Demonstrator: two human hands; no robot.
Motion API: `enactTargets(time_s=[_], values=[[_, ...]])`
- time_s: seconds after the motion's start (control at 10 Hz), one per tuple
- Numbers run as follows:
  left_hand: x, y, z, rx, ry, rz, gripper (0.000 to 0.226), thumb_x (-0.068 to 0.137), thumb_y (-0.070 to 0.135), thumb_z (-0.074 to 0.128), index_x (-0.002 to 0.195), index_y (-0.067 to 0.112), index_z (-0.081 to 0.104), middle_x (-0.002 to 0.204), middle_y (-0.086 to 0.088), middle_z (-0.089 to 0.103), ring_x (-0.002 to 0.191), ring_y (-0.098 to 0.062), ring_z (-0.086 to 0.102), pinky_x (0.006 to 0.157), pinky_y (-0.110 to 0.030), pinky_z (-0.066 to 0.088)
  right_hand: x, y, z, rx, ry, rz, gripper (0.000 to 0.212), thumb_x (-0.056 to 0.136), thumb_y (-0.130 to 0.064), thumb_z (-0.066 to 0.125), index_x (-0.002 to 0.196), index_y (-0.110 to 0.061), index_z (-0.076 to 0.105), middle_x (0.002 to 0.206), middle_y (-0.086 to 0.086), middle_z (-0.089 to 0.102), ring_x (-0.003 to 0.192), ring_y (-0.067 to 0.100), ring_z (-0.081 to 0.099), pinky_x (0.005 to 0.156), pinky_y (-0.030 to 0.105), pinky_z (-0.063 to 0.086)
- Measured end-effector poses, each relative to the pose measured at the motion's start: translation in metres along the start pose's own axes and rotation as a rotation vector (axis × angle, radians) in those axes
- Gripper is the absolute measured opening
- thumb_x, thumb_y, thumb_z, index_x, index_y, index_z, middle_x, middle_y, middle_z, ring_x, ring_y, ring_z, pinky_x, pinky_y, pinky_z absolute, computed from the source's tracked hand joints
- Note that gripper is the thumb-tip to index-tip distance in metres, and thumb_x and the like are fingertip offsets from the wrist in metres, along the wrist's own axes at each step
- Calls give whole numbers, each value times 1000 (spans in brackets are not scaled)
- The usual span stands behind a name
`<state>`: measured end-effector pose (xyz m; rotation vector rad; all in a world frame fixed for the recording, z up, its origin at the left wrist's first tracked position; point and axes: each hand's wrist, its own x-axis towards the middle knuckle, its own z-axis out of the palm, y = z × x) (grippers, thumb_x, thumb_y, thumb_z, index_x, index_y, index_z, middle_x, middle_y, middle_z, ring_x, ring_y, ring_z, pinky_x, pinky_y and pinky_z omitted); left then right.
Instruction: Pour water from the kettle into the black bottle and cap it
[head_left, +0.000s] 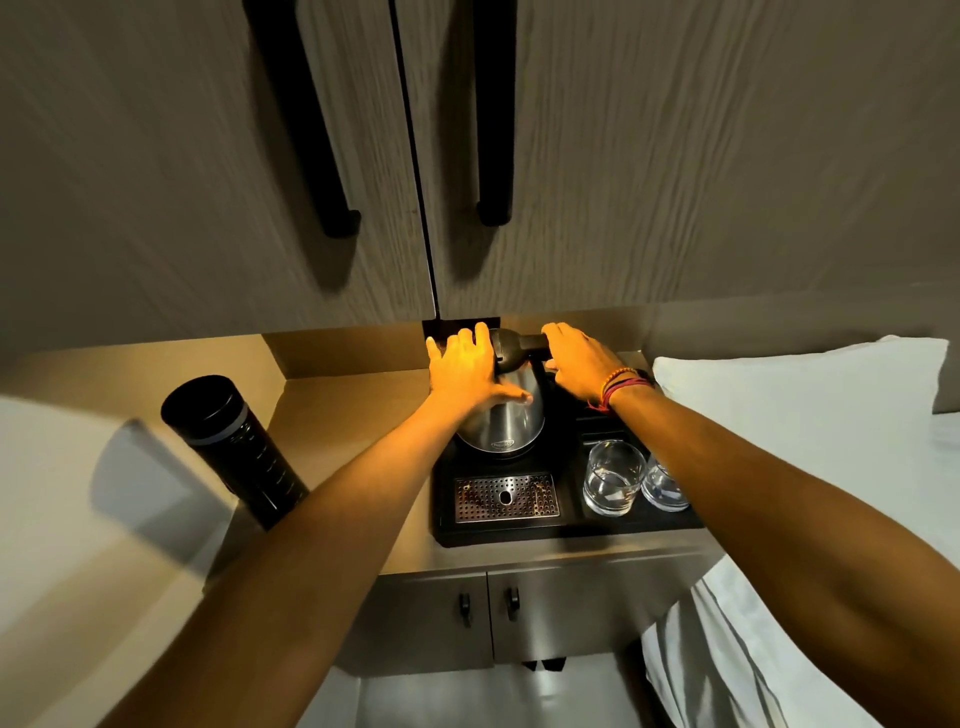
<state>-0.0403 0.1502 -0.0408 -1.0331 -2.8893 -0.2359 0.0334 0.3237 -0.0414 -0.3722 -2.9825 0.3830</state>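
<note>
A steel kettle (506, 423) with a black lid and handle stands on the black tray (519, 532) at the back of the counter. My left hand (462, 369) lies flat against the kettle's left side, fingers spread. My right hand (579, 361) is wrapped around the black handle at the kettle's top right. The black bottle (236, 447) stands on the counter to the left, apart from both hands, its top open; my left forearm hides its base. No cap is visible.
Two clear glasses (613, 478) stand on the tray's right part, beside a perforated metal drip grate (506, 496). Wood cabinet doors with black handles (322, 156) hang low over the counter. A white pillow and bedding (810, 395) lie right. Small cabinet doors (488, 618) are below.
</note>
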Motion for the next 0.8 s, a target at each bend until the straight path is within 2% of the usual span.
enactTargets(time_s=[0.1,0.2,0.3,0.4,0.6,0.7,0.8], values=[[-14,-5,8,-29,50,28,129,67,85,58,156,3,14,158,-15,31,147,-31,28,118,-62,15,-14,5,14,82,48,128,75,92,-23,52,152,-5,11,163,15,16,150,29,19,119,41,27],[-22,-7,13,-18,72,32,124,73,83,54,157,4,8,165,-13,16,153,-28,13,121,-60,11,-23,6,22,59,56,126,77,94,-27,47,153,-4,4,165,14,5,153,26,6,123,36,13],[-31,-5,18,10,69,2,119,79,77,54,158,5,1,167,-11,5,154,-26,3,121,-55,8,-30,8,26,7,113,93,72,92,-17,43,153,-5,8,165,14,8,153,26,8,124,35,11],[-33,0,15,9,51,-23,118,82,73,56,158,5,-3,168,-12,1,154,-27,1,121,-54,7,-27,8,21,-12,93,75,73,87,-10,42,153,-4,10,164,15,9,153,27,8,125,36,10],[-36,7,-7,58,-61,-35,118,84,66,61,157,5,-10,168,-11,-5,154,-27,-3,121,-56,3,-37,-12,0,-146,-64,78,90,83,-19,54,152,2,1,164,21,-1,153,32,3,125,41,11],[-52,6,-30,107,-3,12,111,87,63,59,158,6,-7,168,-10,-3,154,-26,-1,123,-54,5,-64,-31,-14,-140,25,7,85,83,-18,47,152,2,2,163,22,2,153,33,6,125,43,13],[-74,10,-42,119,90,41,105,90,58,58,158,6,-2,168,-11,2,154,-26,3,123,-53,8,-90,-43,-23,-230,137,-96,81,82,-16,47,152,2,10,161,23,15,151,34,17,123,43,20]])
